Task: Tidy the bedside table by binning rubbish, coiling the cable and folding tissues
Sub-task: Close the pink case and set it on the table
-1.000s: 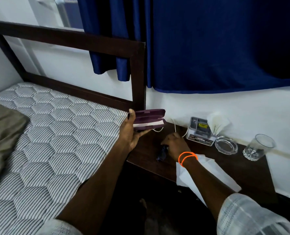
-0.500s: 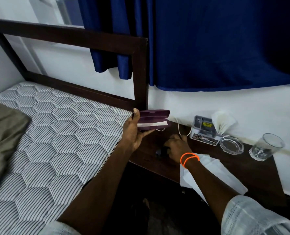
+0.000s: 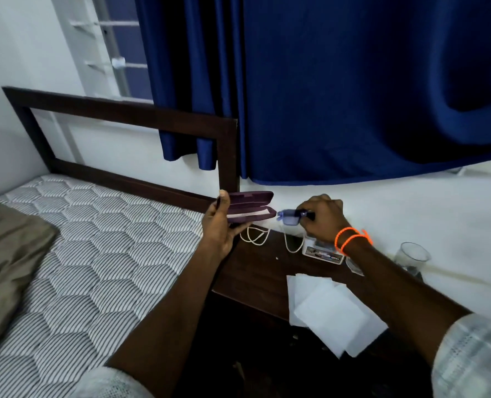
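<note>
My left hand (image 3: pixel 220 225) holds an open maroon glasses case (image 3: pixel 250 206) above the left end of the dark wooden bedside table (image 3: pixel 255 271). My right hand (image 3: pixel 322 218) grips a pair of folded glasses (image 3: pixel 289 218), whose lens end sits just off the right mouth of the case. A white cable (image 3: pixel 255 237) lies in loose loops on the table under the case. White tissues (image 3: pixel 329 311) lie spread at the table's front edge, hanging over it.
A small box (image 3: pixel 322 252) stands behind my right wrist, with a drinking glass (image 3: pixel 412 255) to its right. The bed's mattress (image 3: pixel 80 254) and dark headboard (image 3: pixel 227 156) border the table on the left. Blue curtains hang above.
My right hand has lifted the glasses off the table and brought them up to the open case. The camera has tilted upward. The case stays in my left hand.
</note>
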The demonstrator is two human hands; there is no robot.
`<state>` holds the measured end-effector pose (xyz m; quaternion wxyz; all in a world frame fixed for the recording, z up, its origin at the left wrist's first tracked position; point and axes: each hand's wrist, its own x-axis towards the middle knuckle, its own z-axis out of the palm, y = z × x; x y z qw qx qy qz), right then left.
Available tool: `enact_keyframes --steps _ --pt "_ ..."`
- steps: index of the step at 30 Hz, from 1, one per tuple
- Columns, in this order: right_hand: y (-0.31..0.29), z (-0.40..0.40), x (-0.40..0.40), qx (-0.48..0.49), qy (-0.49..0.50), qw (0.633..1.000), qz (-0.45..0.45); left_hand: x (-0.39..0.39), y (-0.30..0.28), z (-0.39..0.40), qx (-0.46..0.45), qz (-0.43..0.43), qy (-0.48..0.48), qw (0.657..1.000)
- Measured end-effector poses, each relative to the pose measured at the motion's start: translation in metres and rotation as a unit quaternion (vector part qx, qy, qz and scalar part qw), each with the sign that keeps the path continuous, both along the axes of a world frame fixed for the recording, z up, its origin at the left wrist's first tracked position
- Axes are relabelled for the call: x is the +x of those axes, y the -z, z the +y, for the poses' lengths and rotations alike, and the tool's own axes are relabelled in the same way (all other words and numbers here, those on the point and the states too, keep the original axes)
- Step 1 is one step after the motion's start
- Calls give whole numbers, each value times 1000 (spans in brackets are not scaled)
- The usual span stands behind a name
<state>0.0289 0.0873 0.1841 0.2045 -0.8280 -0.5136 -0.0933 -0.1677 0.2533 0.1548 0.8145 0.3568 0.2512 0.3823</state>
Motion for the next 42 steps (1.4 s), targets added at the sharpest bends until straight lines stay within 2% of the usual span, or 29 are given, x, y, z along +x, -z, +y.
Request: enact_keyframes --steps 8,15,24,42 --pt "-70 -10 -25 77 -24 996 26 8 -28 -35 -1 10 5 1000" --pt "-91 -6 -47 22 -47 999 -5 22 -52 -62 -9 10 29 999" --pt "-105 5 -63 34 -35 998 -40 27 -72 -69 -25 -16 58 998" --pt "-106 0 -67 30 -57 995 79 30 -80 -70 -36 -16 46 998"
